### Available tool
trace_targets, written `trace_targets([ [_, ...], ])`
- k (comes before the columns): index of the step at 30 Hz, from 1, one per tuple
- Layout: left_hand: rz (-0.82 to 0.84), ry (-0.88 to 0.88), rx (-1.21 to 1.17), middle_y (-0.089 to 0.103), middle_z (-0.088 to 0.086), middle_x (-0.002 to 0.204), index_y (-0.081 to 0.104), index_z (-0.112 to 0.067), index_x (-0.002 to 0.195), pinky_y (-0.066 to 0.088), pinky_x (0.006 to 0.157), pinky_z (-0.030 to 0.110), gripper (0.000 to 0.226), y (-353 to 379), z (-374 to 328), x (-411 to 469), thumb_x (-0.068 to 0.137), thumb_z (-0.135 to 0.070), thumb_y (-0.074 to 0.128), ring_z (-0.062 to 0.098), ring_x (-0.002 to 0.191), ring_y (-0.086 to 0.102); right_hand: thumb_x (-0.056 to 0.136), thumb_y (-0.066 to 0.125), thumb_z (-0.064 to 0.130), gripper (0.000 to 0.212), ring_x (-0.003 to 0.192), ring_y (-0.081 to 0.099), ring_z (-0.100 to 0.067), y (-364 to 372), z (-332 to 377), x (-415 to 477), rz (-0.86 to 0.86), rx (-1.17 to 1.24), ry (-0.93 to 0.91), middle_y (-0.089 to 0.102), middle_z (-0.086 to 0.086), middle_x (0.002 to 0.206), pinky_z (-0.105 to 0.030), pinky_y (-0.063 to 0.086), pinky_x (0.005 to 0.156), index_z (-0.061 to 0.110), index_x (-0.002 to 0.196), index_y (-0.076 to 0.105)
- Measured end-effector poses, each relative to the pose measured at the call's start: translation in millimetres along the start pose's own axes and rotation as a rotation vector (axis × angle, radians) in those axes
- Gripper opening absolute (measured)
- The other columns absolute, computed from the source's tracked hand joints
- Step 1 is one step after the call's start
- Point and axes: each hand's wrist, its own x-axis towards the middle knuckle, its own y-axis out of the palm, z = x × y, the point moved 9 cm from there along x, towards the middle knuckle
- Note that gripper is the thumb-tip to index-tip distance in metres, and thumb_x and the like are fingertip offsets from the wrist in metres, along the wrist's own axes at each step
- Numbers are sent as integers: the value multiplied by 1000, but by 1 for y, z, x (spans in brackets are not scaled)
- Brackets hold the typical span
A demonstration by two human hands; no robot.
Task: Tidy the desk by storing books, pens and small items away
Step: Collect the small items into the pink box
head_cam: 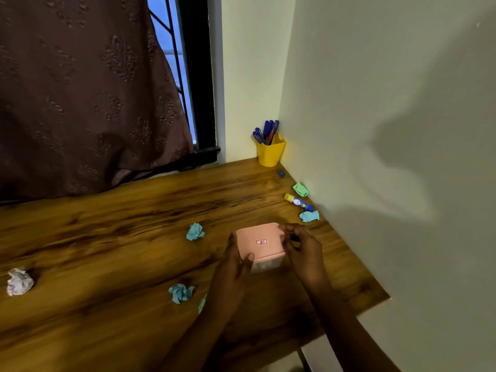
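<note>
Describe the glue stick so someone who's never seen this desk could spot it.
Start at the yellow pen cup in the far corner of the desk and follow the right wall toward you. The glue stick lies flat there, between a green paper ball and a blue paper ball. It is the only smooth tube among crumpled scraps: yellow cap, blue body.

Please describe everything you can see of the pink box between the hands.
The pink box is small, with rounded corners, and looks like plastic. Its pale pink lid is on and carries a small red-framed sticker; the body below looks whitish. It is upright over the wooden desk, near the wall. The left hand and right hand grip its sides.
</note>
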Motion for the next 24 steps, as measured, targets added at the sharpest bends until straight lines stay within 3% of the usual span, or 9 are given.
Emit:
trace_targets([
  [2,-36,43,41,7,-7,158,-2,-30,149,20,95,18,67,-6,-7,-1,97,-45,37,-2,130,10,91,57,10,42,122,52,-22,-11,13,2,-15,-79,-73,53,-6,134,-28,47,94,14,132,50],
  [3,-90,102,85,0,-10,158,-5,-33,147,22,115,45,67,-14,-16,3,95,-52,33,2,138,3,92,56,12,44,125,48,-22,-23,24,5,-72,-72,-127,51,-7,137,-30,43,99,13,135,47],
  [4,-156,180,124,-5,-12,156,-6,-33,147,3,119,38,68,-23,-29,9,93,-56,29,5,142,-3,94,53,15,44,128,45,-23,-37,36,10,-142,-39,-177,49,-7,139,-31,39,103,12,137,45],
  [6,-266,300,255,-3,-9,156,0,-24,150,-3,118,38,67,-36,-56,28,94,-51,26,9,144,-4,97,46,21,44,135,37,-23,-50,58,23,-194,-45,-263,42,-8,145,-31,30,109,11,140,41],
  [9,-184,240,594,4,1,159,8,-16,151,-9,115,39,57,-17,-63,61,101,-38,25,15,146,-3,99,34,28,50,143,22,-26,-5,62,40,42,-342,-301,29,-9,152,-38,20,117,8,145,30],
  [12,27,46,778,6,4,160,13,-15,151,-7,117,46,53,15,-26,71,102,-35,20,20,147,-1,101,26,33,52,146,11,-23,46,21,34,330,-538,-88,18,-6,157,-43,13,117,12,149,18],
  [16,-107,91,747,-1,1,160,6,-15,151,-8,116,41,55,1,-34,59,102,-34,20,16,147,-6,102,25,34,55,147,-1,-18,34,26,28,229,-502,-112,8,-2,159,-46,5,118,15,150,9],
  [18,-152,117,717,-4,-1,159,3,-17,151,-9,116,39,54,-2,-34,45,102,-33,20,15,147,-7,101,28,31,55,147,5,-18,25,29,17,124,-445,-128,9,-2,159,-41,12,119,16,150,8],
  [24,-16,70,293,-4,-3,160,3,-22,151,18,118,43,57,13,-7,41,102,-28,32,16,146,6,101,34,29,52,138,31,-20,38,18,6,208,-242,-88,20,-4,156,-31,38,107,18,149,18],
])
